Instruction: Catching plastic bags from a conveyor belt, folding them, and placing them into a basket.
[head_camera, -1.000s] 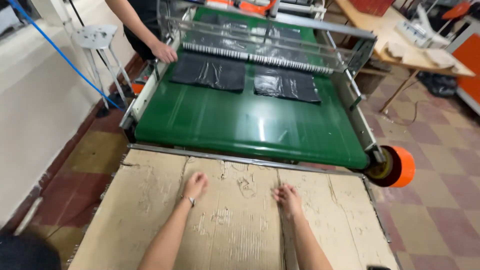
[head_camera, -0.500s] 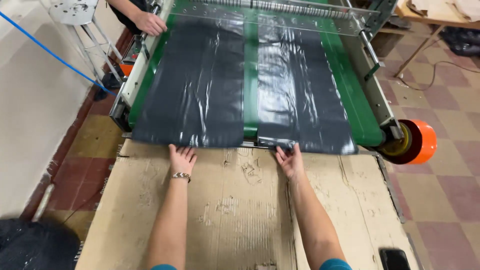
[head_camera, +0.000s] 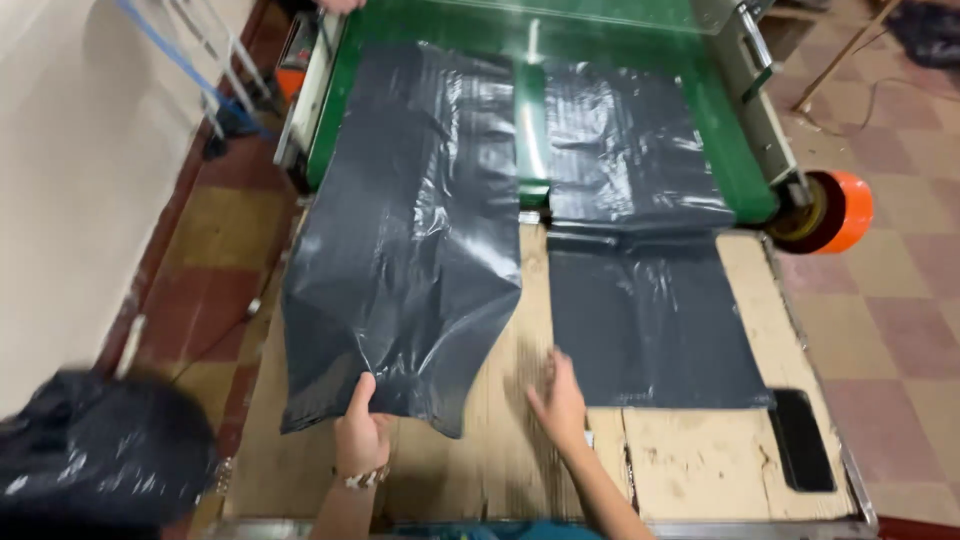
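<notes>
Head view, with everything placed against the cardboard-covered table (head_camera: 690, 470).

The work in hand is drawing two dark plastic sheets off the green conveyor belt (head_camera: 535, 110) at the table's far edge and laying them flat on the cardboard. To do this well, I judge that the pull should run straight back along the table, low and even, so the film slides without bunching. The left sheet's near edge already hangs wavy and lifted, so it needs smoothing as it settles. The two sheets should stay apart, with the bare cardboard strip between them kept open.

The left hand (head_camera: 362, 432) sits at the table's near-left part. It is closed in a pinch, thumb on top, on the near edge of the left plastic sheet (head_camera: 405, 240). That sheet runs from the belt down over the table's left half, its near end raised off the cardboard.

The right hand (head_camera: 558, 405) is near the table's middle, fingers spread fairly wide and flat. It rests on the cardboard, at or just short of the near-left corner of the right plastic sheet (head_camera: 650, 320); whether it touches the film I cannot tell. That sheet lies flat on the table's right half, its far end on the belt.

A black phone (head_camera: 802, 440) lies at the table's near-right corner. An orange roller end (head_camera: 845, 210) sticks out just past the far-right corner.
</notes>
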